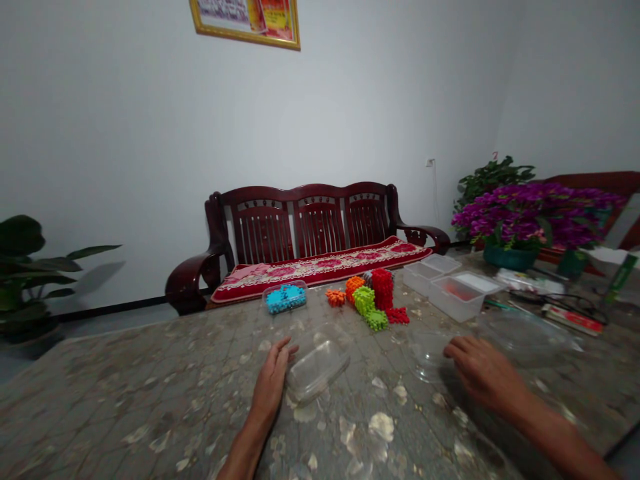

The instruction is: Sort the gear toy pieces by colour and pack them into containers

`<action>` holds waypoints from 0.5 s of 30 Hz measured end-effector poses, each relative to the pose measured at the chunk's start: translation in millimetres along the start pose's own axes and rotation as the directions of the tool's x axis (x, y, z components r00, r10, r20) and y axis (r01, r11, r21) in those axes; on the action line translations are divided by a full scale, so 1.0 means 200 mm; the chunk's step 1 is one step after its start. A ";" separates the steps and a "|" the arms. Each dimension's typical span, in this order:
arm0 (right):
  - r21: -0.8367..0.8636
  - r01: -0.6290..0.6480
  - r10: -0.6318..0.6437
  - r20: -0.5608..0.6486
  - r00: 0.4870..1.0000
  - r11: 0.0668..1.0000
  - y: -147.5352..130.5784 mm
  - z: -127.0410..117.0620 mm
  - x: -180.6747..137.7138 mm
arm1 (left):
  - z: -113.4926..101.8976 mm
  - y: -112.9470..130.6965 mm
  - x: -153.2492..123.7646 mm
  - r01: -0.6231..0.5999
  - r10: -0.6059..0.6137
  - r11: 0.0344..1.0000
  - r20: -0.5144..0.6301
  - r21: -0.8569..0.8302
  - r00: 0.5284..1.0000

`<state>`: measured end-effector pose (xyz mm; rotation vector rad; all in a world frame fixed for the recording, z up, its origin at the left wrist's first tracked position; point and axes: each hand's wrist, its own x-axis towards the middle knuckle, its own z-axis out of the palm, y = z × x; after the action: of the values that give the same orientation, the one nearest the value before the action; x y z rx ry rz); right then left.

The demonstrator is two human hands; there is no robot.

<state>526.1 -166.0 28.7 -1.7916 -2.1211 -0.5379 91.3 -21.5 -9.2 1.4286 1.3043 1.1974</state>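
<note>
A clear plastic container [320, 367] rests on the table in front of me. My left hand [273, 373] lies against its left side, fingers stretched out and apart. To the right, my right hand [475, 367] has its fingers bent together at the edge of a clear plastic lid [427, 360]; its fingertips are partly hidden. Behind the container are small toy blocks: a box of blue pieces [286, 298], an orange pile [335, 297], a standing orange piece [355, 289], a green piece [367, 303] and a tall red stack [383, 289] with red pieces at its foot.
Translucent boxes [455, 300] stand at the right back, one with orange-red contents. Another clear plastic piece [530, 333], eyeglasses [575, 303] and a red-and-white box [573, 320] lie farther right. Purple flowers [535, 213] stand in a green pot. A wooden bench [310, 220] is beyond the table.
</note>
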 end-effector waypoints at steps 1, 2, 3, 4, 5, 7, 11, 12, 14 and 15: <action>0.025 -0.027 0.027 -0.014 1.000 0.999 -0.03 0.00 0.04 | 0.01 -0.01 0.00 -0.010 0.010 1.000 0.035 -0.008 0.999; 0.056 -0.051 0.052 -0.025 0.998 0.997 -0.06 0.00 0.08 | 0.01 -0.01 -0.01 -0.021 0.022 1.000 0.060 -0.016 0.998; 0.091 -0.077 0.080 -0.029 0.996 0.993 -0.11 0.00 0.14 | 0.02 -0.02 -0.01 -0.035 0.036 0.999 0.074 -0.023 0.997; 0.124 -0.092 0.095 -0.017 0.995 0.988 -0.16 0.01 0.21 | 0.02 -0.03 -0.01 -0.051 0.053 0.998 0.079 -0.031 0.995; 0.149 -0.110 0.111 0.003 0.994 0.983 -0.20 0.03 0.28 | 0.03 -0.04 -0.01 -0.067 0.070 0.997 0.075 -0.039 0.995; 0.190 -0.158 0.148 0.066 0.987 0.969 -0.29 0.07 0.43 | 0.03 -0.06 -0.01 -0.094 0.098 0.994 0.060 -0.060 0.993; 0.186 -0.329 0.287 0.218 0.933 0.926 -0.36 0.17 0.67 | 0.04 -0.08 0.00 -0.099 0.108 0.989 0.080 -0.110 0.991; 0.168 -0.355 0.309 0.247 0.918 0.920 -0.36 0.20 0.71 | 0.03 -0.08 0.00 -0.095 0.107 0.989 0.097 -0.117 0.990; 0.141 -0.376 0.327 0.284 0.902 0.916 -0.35 0.24 0.74 | 0.03 -0.06 0.00 -0.086 0.102 0.989 0.131 -0.120 0.986; 0.135 -0.378 0.328 0.293 0.898 0.916 -0.34 0.26 0.74 | 0.03 -0.06 -0.01 -0.081 0.098 0.990 0.147 -0.118 0.984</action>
<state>433.9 -22.8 47.2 -2.1648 -1.8512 -0.0014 95.0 -21.5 -21.4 1.4800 1.0627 1.1756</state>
